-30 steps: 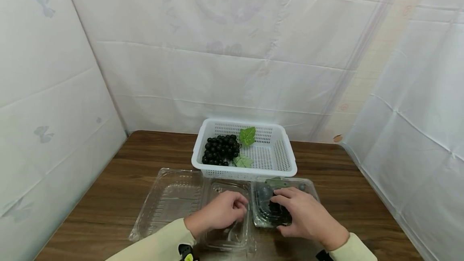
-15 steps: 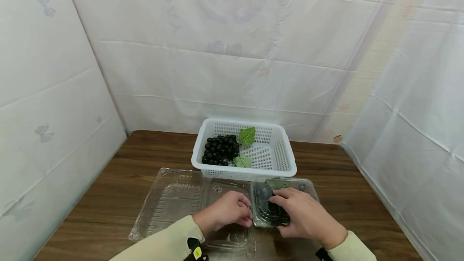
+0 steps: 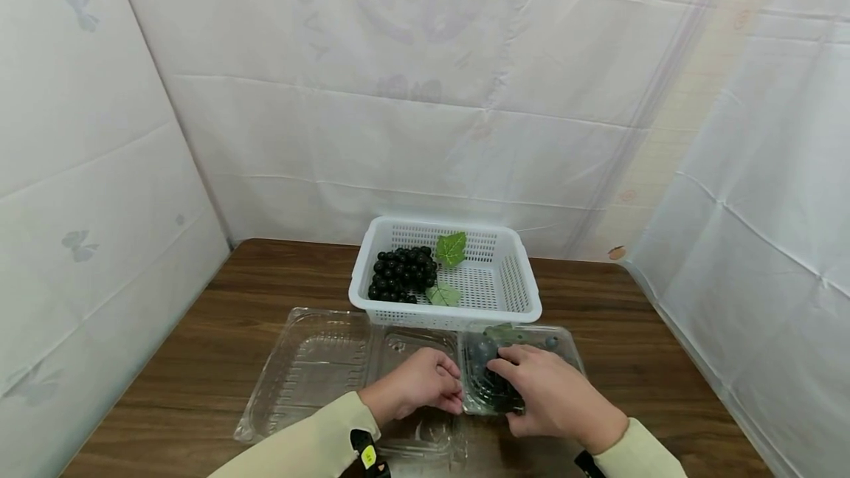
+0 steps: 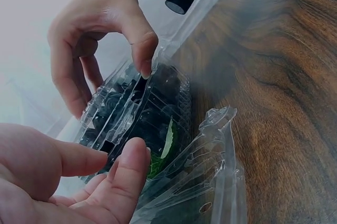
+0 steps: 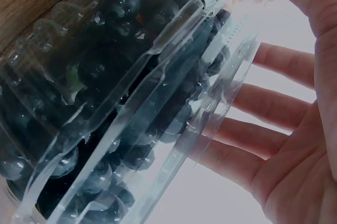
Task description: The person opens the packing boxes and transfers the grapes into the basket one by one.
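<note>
A clear plastic clamshell box (image 3: pixel 479 364) stands on the table with its lid down, dark grapes (image 5: pixel 113 13) and a green leaf (image 4: pixel 169 138) inside. My right hand (image 3: pixel 558 398) grips it from the right, thumb at the front rim and fingers over the lid. At the box's left front corner my left hand (image 3: pixel 423 383) has its thumb and index finger at the rim, pinching the edge. In the left wrist view both hands meet the rim, with the box between them. The right palm hides part of the lid in the head view.
An open clear clamshell (image 3: pixel 315 367) lies spread flat to the left, one half under my left forearm. Behind stands a white perforated basket (image 3: pixel 521 290) with a bunch of dark grapes (image 3: pixel 401 271) and two leaves (image 3: pixel 451 249). White sheeting surrounds the wooden table (image 3: pixel 186 360).
My left hand has moved right, from above the open clamshell to the left edge of the grape box. My right hand has shifted very slightly left on the box.
</note>
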`<state>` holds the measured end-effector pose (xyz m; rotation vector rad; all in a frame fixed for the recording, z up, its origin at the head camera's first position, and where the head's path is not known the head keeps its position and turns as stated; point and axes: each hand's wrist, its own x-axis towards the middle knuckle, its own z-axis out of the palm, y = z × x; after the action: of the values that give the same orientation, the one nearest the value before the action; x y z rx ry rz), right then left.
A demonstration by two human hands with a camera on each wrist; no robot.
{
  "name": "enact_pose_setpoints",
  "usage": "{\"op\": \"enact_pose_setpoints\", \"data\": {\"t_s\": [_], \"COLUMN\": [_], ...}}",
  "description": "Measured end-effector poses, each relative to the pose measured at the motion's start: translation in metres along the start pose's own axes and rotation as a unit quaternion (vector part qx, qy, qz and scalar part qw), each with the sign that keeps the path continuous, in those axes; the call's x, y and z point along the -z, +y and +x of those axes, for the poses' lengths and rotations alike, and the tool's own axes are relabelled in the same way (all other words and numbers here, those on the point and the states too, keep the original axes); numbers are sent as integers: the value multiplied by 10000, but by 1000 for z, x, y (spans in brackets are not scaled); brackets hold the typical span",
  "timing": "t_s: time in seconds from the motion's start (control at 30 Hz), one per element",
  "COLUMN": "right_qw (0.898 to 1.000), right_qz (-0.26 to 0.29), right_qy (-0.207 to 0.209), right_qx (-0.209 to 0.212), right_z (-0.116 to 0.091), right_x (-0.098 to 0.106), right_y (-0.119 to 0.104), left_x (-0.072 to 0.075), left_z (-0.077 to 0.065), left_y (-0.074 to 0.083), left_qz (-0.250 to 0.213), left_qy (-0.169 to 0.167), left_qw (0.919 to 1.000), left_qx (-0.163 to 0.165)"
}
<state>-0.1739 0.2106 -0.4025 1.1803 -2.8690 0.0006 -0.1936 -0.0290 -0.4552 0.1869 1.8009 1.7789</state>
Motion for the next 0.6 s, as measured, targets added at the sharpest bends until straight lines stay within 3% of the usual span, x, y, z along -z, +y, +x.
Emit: {"op": "enact_pose_setpoints", "data": {"t_s": [0.3, 0.6], "right_qw": [9989, 9971], "right_qz": [-399, -734], "right_qy": [104, 119], "right_qx": [220, 154], "right_z": [3, 7], "right_x": [-1, -7], "right_y": [-8, -14], "left_x": [-1, 0], "left_z": [2, 5], "left_y": [0, -1], "left_qz": [-5, 110], "left_qy": [83, 23], "left_qw": [10000, 9999], "left_qx": [-40, -5]}}
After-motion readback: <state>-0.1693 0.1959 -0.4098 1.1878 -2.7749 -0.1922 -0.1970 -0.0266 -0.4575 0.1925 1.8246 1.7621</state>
